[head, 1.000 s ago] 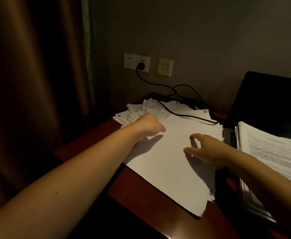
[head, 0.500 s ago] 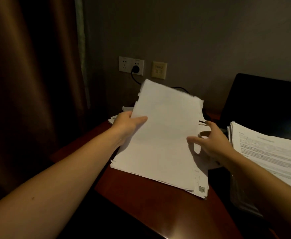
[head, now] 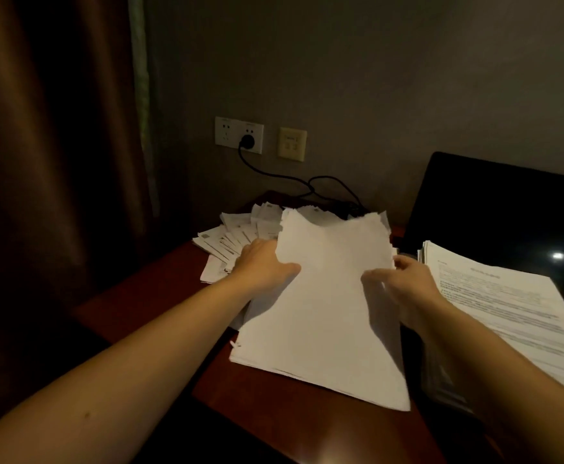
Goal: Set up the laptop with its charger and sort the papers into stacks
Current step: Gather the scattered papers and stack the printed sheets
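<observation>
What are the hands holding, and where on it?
The blank paper stack: left hand grips its left edge, right hand its right edge, both near the far end.

The left forearm [head: 123, 363] and right forearm [head: 508, 370] are bare, sleeveless to the frame edge. The left hand [head: 263, 266] and right hand [head: 407, 283] are bare too. A small mark [head: 88, 313] dots the left forearm.

My left grip [head: 263, 266] and right grip [head: 407, 283] hold the blank paper stack [head: 327, 313] by its side edges, near end on the desk [head: 273, 413], printed stack [head: 494, 303] just right.
</observation>
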Motion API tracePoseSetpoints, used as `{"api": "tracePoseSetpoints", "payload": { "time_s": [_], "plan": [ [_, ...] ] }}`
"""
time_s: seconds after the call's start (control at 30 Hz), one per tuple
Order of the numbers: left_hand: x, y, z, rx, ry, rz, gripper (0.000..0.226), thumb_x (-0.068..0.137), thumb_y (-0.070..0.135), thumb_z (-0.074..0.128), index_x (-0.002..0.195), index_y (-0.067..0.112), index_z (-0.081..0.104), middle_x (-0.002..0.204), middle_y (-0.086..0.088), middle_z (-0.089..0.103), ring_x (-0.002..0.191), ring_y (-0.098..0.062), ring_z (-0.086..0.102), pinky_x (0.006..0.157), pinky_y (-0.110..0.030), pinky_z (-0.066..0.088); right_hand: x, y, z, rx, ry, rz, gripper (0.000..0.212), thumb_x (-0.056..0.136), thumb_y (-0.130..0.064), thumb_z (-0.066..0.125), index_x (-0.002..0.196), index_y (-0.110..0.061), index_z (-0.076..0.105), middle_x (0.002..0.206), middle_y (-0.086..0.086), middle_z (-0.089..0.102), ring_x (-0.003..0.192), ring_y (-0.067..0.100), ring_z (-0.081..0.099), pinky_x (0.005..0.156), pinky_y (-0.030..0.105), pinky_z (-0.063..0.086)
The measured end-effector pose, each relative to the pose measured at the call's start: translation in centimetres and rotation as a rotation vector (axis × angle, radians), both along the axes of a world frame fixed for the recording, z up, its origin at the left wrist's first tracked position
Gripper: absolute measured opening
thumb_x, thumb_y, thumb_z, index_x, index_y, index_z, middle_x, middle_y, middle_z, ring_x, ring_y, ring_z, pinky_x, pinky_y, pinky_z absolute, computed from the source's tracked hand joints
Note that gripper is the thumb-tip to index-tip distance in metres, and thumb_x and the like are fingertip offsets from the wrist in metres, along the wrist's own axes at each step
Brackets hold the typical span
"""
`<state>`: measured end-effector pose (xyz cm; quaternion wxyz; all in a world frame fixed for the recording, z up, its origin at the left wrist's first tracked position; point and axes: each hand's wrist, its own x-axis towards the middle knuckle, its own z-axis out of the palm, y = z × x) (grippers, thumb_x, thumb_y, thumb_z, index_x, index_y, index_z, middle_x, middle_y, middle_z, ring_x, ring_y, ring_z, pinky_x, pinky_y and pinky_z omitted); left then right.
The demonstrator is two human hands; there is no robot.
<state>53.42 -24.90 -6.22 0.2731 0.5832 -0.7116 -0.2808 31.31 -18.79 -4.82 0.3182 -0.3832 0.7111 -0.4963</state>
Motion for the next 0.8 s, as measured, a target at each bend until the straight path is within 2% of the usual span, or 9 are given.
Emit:
{"api": "tracePoseSetpoints", "payload": {
  "time_s": [0.1,0.2,0.3,0.37,0.43,0.5,0.6,0.67,0.8],
  "plan": [
    [0.5,0.1,-1.2,-0.098,-0.203,0.091,0.060,0.084,0.061,0.061,0.133,0.028,0.055,0.135,0.000,0.052,0.127,-0.028,0.046,0.104,-0.045,0.043,0.1,0.4,-0.6,0.052,0.009,0.084,0.042,0.081,-0.006,0.078,0.117,-0.014,0.057,0.104,0.006,0.063,0.094,0.028,0.060,0.079,0.043,0.053],
    [1.8,-0.5,-1.4,-0.054,-0.178,0.203,0.077,0.084,0.066,0.061,0.149,0.029,0.041,0.147,-0.002,0.046,0.135,-0.029,0.040,0.109,-0.049,0.038,0.0,0.8,-0.3,-0.049,-0.002,0.071,0.041,0.082,-0.003,0.076,0.119,-0.014,0.062,0.108,0.006,0.068,0.099,0.028,0.064,0.087,0.041,0.055],
    [2.4,-0.7,-0.1,0.062,0.123,0.207,0.075,0.086,0.060,0.065,0.149,0.027,0.041,0.141,-0.001,0.052,0.130,-0.029,0.049,0.104,-0.046,0.044,-0.1,1.5,0.8,-0.204,0.008,0.097,0.021,0.086,-0.008,0.074,0.101,-0.018,0.064,0.094,-0.003,0.069,0.086,0.012,0.065,0.065,0.022,0.049],
    [2.5,0.1,1.6,0.119,0.408,0.147,0.056,0.093,0.047,0.066,0.140,0.021,0.053,0.129,0.002,0.061,0.116,-0.023,0.060,0.089,-0.034,0.051,-0.2,1.8,1.7,-0.288,0.007,0.124,0.018,0.089,-0.013,0.072,0.105,-0.018,0.064,0.093,-0.007,0.068,0.085,0.005,0.063,0.063,0.019,0.047],
    [2.7,0.8,3.3,0.151,0.620,0.057,0.030,0.096,0.037,0.065,0.120,0.019,0.067,0.112,-0.002,0.073,0.098,-0.021,0.070,0.082,-0.035,0.058,-0.3,1.7,2.5,-0.358,-0.011,0.119,0.024,0.091,-0.019,0.070,0.114,-0.015,0.065,0.099,-0.005,0.071,0.089,0.008,0.066,0.067,0.019,0.049],
    [2.9,1.3,4.9,0.136,0.738,-0.005,0.021,0.096,0.032,0.065,0.109,0.015,0.071,0.103,-0.007,0.077,0.091,-0.025,0.075,0.081,-0.041,0.061,-0.5,1.5,3.4,-0.407,-0.035,0.090,0.024,0.093,-0.024,0.068,0.114,-0.015,0.065,0.099,-0.005,0.071,0.089,0.010,0.068,0.066,0.020,0.051],
    [2.7,1.9,7.1,0.069,0.944,0.003,0.019,0.090,0.022,0.072,0.107,0.013,0.072,0.093,-0.001,0.078,0.088,-0.022,0.076,0.068,-0.033,0.061,-0.7,1.1,5.1,-0.437,-0.038,0.077,0.014,0.093,-0.027,0.068,0.104,-0.018,0.064,0.094,-0.004,0.070,0.085,0.013,0.067,0.068,0.028,0.051],
    [2.4,2.1,8.3,0.013,1.014,0.002,0.018,0.087,0.020,0.075,0.104,0.018,0.072,0.093,0.002,0.078,0.088,-0.019,0.075,0.069,-0.032,0.061,-0.8,0.7,6.2,-0.436,-0.006,0.065,0.011,0.093,-0.024,0.068,0.100,-0.016,0.065,0.093,0.002,0.070,0.085,0.018,0.066,0.073,0.033,0.052],
    [2.2,2.5,9.8,-0.084,1.052,-0.009,0.026,0.091,0.027,0.073,0.110,0.010,0.068,0.098,-0.006,0.078,0.090,-0.024,0.076,0.072,-0.038,0.063,-1.6,0.4,7.5,-0.417,0.092,-0.077,0.027,0.095,-0.023,0.066,0.115,-0.005,0.065,0.109,0.010,0.069,0.096,0.030,0.066,0.086,0.045,0.056]
  ]
}}
